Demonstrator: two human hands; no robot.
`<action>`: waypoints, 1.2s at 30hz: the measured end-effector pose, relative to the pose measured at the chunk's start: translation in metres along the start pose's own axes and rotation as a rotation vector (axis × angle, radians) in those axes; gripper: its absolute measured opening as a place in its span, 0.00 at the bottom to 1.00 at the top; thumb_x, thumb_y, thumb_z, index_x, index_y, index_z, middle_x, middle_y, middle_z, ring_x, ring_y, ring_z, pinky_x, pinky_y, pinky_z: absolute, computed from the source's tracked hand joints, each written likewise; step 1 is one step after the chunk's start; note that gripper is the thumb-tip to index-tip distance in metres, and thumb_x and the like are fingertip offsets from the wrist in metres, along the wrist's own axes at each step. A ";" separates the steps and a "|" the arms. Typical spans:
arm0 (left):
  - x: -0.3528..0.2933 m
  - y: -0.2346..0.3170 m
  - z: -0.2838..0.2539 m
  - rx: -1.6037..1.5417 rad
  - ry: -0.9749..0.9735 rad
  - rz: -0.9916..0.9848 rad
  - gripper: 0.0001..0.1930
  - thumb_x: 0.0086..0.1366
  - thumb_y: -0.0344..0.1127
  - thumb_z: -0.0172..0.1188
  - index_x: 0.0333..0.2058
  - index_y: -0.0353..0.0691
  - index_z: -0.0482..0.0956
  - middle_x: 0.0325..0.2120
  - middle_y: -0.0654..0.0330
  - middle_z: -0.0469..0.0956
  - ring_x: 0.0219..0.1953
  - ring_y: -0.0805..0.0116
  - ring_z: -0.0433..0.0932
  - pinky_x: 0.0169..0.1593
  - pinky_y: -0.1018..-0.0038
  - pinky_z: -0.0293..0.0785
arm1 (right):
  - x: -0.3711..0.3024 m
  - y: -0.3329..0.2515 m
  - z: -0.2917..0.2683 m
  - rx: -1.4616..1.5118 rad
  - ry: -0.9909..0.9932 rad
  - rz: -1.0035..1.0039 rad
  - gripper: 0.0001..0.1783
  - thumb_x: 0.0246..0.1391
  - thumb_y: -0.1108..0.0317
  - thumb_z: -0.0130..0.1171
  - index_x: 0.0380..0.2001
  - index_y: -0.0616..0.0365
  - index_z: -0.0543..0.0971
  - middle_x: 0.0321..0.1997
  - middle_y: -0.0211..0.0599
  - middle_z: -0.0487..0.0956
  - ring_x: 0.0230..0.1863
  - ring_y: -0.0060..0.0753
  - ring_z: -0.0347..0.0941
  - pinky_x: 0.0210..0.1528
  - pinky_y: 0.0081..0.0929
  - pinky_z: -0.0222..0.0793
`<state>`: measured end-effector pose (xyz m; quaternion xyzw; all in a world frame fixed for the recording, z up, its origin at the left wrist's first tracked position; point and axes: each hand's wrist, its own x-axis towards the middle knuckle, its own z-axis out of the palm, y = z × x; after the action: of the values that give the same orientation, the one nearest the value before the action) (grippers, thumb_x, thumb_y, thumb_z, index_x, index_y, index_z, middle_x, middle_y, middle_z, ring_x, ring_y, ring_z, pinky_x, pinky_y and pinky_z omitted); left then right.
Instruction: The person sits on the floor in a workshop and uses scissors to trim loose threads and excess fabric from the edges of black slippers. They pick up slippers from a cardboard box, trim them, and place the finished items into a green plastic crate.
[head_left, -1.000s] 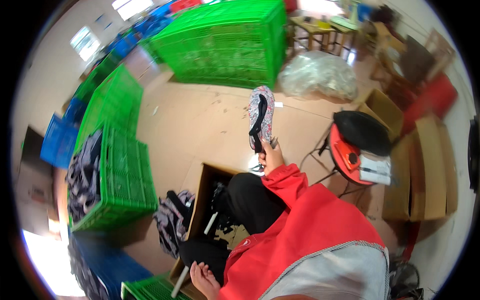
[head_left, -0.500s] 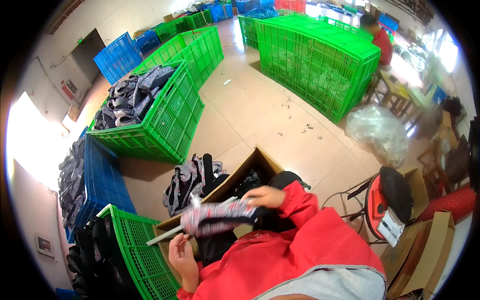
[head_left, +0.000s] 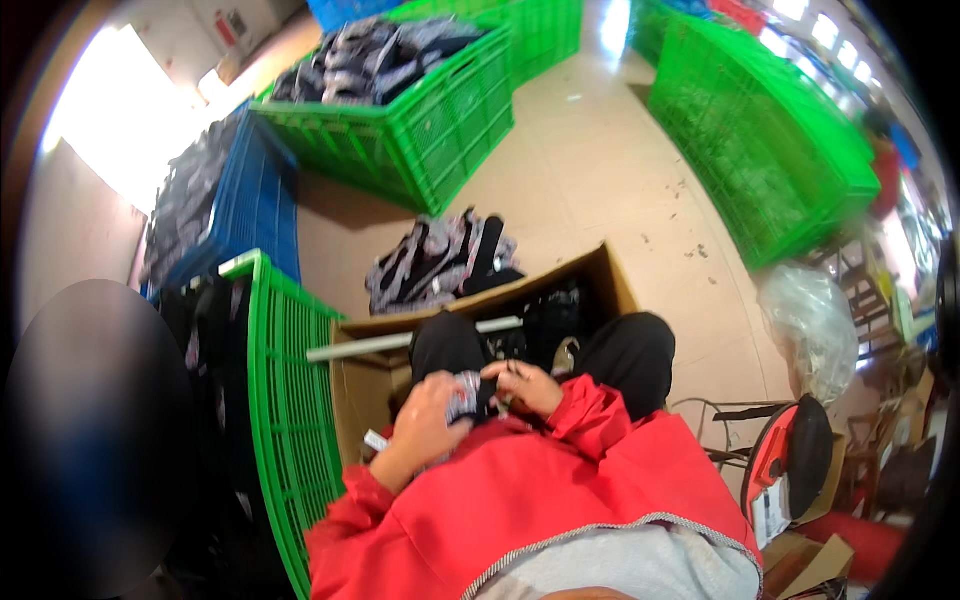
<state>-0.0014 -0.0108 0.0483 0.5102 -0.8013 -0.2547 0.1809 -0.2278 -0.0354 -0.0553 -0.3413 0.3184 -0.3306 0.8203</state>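
A piece of grey, pink and black patterned fabric (head_left: 465, 397) lies bunched in my lap, small and partly hidden by my fingers. My left hand (head_left: 425, 418) grips it from the left, fingers bent over its edge. The fingers of my right hand (head_left: 524, 388) are pinched at its dark right end. Between my knees stands an open cardboard box (head_left: 622, 278), with black items (head_left: 553, 315) inside. A pale bar (head_left: 365, 345) lies across the box near my left knee.
Beyond the box, patterned fabric pieces (head_left: 430, 265) are piled on the floor. Green crates (head_left: 455, 130) and a blue crate (head_left: 250, 200) stand left, another green crate (head_left: 275, 400) beside me. At right are a plastic bag (head_left: 815, 325) and a stool (head_left: 765, 455). A blurred shape covers the far left.
The fabric piece has come down from over the box to my lap, bunched up now. Both hands have drawn closer together around it. My view has tilted down and turned left.
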 end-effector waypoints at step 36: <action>0.024 0.005 0.022 -0.073 0.110 -0.033 0.22 0.50 0.35 0.69 0.44 0.38 0.76 0.42 0.55 0.72 0.47 0.53 0.70 0.51 0.63 0.67 | 0.028 -0.035 0.035 0.022 0.320 -0.079 0.16 0.51 0.69 0.69 0.41 0.56 0.76 0.26 0.29 0.78 0.22 0.18 0.73 0.19 0.15 0.60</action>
<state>-0.0273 -0.0264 0.0341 0.5295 -0.7718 -0.2583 0.2392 -0.1969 -0.0641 -0.0170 -0.2873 0.4277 -0.4162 0.7492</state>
